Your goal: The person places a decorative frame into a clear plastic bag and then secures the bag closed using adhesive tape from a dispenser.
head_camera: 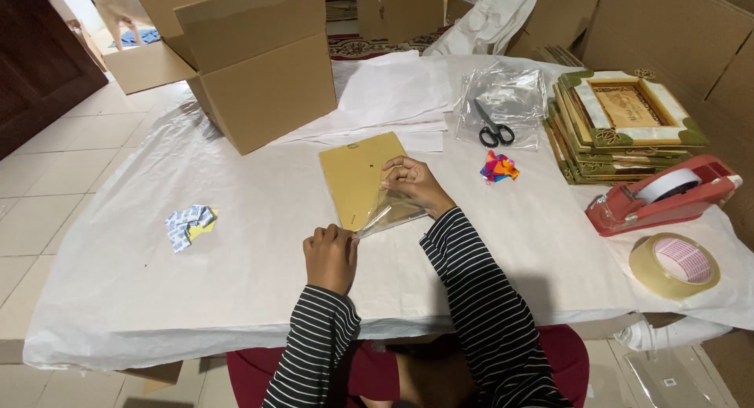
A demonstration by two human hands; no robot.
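I see a flat tan cardboard backing board (pixel 355 175), rectangular, lying on the white paper-covered bench (pixel 236 243) near its middle, its near end slipped into a clear plastic sleeve (pixel 390 216). My right hand (pixel 414 184) is closed on the sleeve's upper edge where it overlaps the board, fingers curled and pinching the film. My left hand (pixel 331 255) is closed too, gripping the sleeve's near corner, just below the board's lower edge. Both arms are in black-and-white striped sleeves. Left of the board, well apart, lies a small pile of blue-and-white patterned packets (pixel 188 223) with a bit of yellow under it. Behind the board is a stack of white paper sheets (pixel 389 98), and left of that a brown cardboard box (pixel 259 70), open flaps up. Right of the board, near it, sits a small crumpled multicoloured scrap (pixel 498 167). Past that, black-handled scissors (pixel 493 127) rest on a crinkled clear plastic bag (pixel 506 94). At the far right is a stack of ornate gold-and-green picture frames (pixel 620 125), then a red tape dispenser (pixel 664 197) nearer me, then a loose roll of clear packing tape (pixel 674 265) by the bench edge.
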